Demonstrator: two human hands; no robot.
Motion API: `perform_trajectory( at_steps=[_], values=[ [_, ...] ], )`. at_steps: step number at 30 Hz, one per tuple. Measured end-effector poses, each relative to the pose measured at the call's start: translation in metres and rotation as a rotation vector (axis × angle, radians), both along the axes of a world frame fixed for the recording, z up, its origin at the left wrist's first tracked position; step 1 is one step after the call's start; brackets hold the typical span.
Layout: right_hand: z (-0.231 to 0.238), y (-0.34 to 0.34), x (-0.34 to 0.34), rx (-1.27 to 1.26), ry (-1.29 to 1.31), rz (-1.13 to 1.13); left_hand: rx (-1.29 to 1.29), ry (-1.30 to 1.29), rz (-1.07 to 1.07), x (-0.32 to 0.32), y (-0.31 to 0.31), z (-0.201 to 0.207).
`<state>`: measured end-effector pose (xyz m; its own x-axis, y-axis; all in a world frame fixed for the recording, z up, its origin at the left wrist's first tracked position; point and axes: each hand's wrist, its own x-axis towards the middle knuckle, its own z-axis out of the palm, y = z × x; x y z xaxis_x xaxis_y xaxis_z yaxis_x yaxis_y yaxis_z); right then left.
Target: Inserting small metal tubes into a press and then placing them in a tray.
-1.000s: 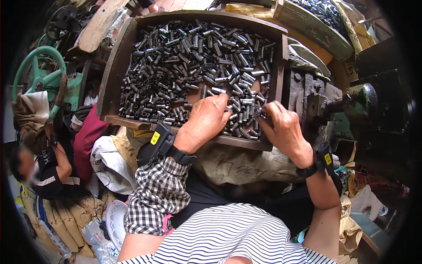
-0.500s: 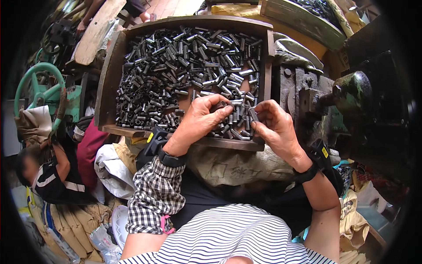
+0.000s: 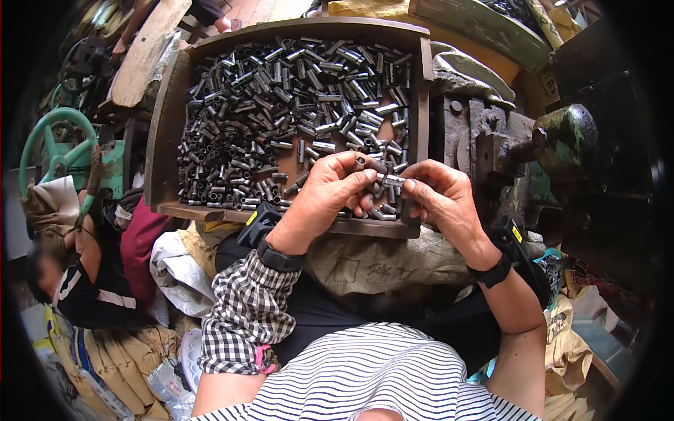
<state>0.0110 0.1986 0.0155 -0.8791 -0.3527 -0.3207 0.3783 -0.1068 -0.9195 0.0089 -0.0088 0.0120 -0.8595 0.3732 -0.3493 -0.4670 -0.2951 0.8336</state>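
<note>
metal tubes point(image 3: 295, 105), short dull-grey cylinders, fill a shallow wooden tray point(image 3: 163, 126) and lie jumbled with their long axes pointing every way, thickest toward the tray's far and left parts and thinner near its front rim. left hand point(image 3: 324, 200), fingers curled above the tray's near right corner, pinches one small tube point(image 3: 360, 163) between thumb and fingertips; its open end faces up toward the camera, so its long axis stands roughly upright. right hand point(image 3: 439, 200), just beside the left and nearly touching it at the fingertips, has its fingers closed round a second, brighter tube point(image 3: 391, 180), whose long axis lies roughly level, running left to right, with its left end pointing toward the left hand. whether the two held tubes touch cannot be told. both wrists carry a dark band with a small black device: left band point(image 3: 279, 257), right band point(image 3: 493, 270). a checked sleeve point(image 3: 246, 316) covers the left forearm; the right forearm is bare. right of the tray stands a dark, worn machine point(image 3: 491, 140) with a rounded green knob point(image 3: 565, 140). a green handwheel point(image 3: 56, 151) lies well to the left, beside another person point(image 3: 77, 281) in dark clothing, low at the left edge.
</note>
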Motion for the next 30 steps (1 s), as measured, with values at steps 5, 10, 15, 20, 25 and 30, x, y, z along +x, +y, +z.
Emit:
perform_trajectory(
  at_steps=[5, 10, 15, 20, 25, 30],
  values=[
    [-0.002, 0.0, 0.0, -0.005, 0.013, 0.028, 0.072, -0.016, -0.026, 0.001, -0.001, 0.001],
    [-0.009, 0.001, -0.001, -0.13, -0.07, 0.011, 0.08, -0.025, -0.02, 0.001, 0.0, 0.001],
    [-0.01, 0.003, -0.001, -0.205, -0.124, -0.013, 0.024, -0.018, -0.016, 0.002, 0.0, 0.003],
    [-0.008, 0.001, 0.0, -0.297, -0.235, -0.048, -0.042, 0.008, -0.022, 0.004, 0.001, 0.003],
    [-0.003, 0.009, -0.005, -0.348, -0.337, 0.002, -0.101, -0.031, -0.17, 0.004, 0.004, 0.018],
    [-0.001, 0.011, -0.004, -0.322, -0.382, 0.049, -0.191, 0.002, -0.259, 0.004, 0.002, 0.017]
  ],
)
